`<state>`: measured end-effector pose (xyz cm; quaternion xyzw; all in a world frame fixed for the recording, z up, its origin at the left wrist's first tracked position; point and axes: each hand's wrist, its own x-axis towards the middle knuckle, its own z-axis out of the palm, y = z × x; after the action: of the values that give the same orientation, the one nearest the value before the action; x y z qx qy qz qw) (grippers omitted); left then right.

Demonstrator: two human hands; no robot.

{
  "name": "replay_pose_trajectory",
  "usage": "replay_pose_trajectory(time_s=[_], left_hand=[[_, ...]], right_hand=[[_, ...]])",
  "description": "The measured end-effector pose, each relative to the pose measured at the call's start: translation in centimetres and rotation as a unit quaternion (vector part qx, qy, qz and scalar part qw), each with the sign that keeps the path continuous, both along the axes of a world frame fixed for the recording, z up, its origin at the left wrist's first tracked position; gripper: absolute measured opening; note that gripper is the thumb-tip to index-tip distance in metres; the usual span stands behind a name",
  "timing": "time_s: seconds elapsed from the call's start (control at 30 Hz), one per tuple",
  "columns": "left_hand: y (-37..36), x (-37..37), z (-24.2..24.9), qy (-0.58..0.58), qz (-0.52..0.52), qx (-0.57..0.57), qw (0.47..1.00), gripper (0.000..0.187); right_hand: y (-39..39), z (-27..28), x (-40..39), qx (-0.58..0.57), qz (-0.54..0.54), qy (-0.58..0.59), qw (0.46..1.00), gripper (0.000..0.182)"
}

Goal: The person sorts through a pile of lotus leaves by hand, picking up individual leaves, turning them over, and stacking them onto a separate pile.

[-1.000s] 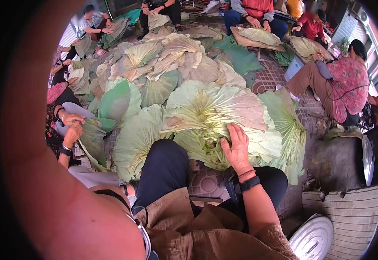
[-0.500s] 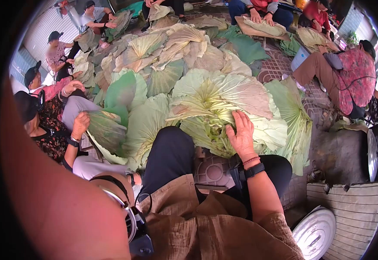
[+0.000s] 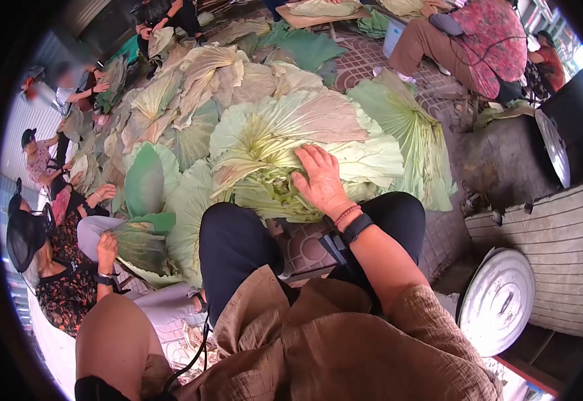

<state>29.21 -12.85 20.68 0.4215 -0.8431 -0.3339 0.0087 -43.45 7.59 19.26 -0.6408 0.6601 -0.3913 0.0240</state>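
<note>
Nearest, at six o'clock, a brown crinkled shirt fills the bottom of the view, with two knees in dark trousers just above it and a patch of patterned paving tiles [image 3: 318,250] showing between them. The right hand [image 3: 319,182], a beaded bracelet and a black watch at its wrist, lies palm down with fingers spread and flat on the crumpled centre of a big lotus leaf [image 3: 285,144] that lies on the ground just beyond the knees, toward twelve o'clock. The left hand is out of sight; only a bare upper arm [image 3: 114,344] shows at seven o'clock, so I cannot tell how its fingers stand. At four o'clock a round metal lid [image 3: 498,301] lies beside a slatted wooden board [image 3: 558,247], and a dark pot with a metal lid [image 3: 552,147] stands at two o'clock. At nine o'clock a seated co-worker in a floral top presses a hand [image 3: 106,250] on a folded leaf [image 3: 138,244]. Farther off, a broad heap of pale green and browning lotus leaves [image 3: 198,87] covers the paved ground, with more seated people around its rim, one in a red patterned blouse [image 3: 492,40] at one o'clock. No writing or labels can be read anywhere.
</note>
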Motion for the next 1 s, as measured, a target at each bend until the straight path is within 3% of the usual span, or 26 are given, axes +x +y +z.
replay_pose_trajectory(time_s=[0.57,0.77,1.0], left_hand=[[-1.8,2.5,-2.6,0.002,-0.005,0.045,0.999,0.059],[-2.1,2.6,-3.0,0.223,0.024,0.116,0.968,0.040],[-1.5,2.5,0.5,0.216,0.057,0.048,0.974,0.039]], right_hand=[[0.1,0.3,0.0,0.016,0.003,-0.020,1.000,0.054],[0.2,0.2,0.1,-0.008,-0.006,-0.007,1.000,0.053],[0.0,0.0,0.1,0.008,-0.003,-0.010,1.000,0.053]])
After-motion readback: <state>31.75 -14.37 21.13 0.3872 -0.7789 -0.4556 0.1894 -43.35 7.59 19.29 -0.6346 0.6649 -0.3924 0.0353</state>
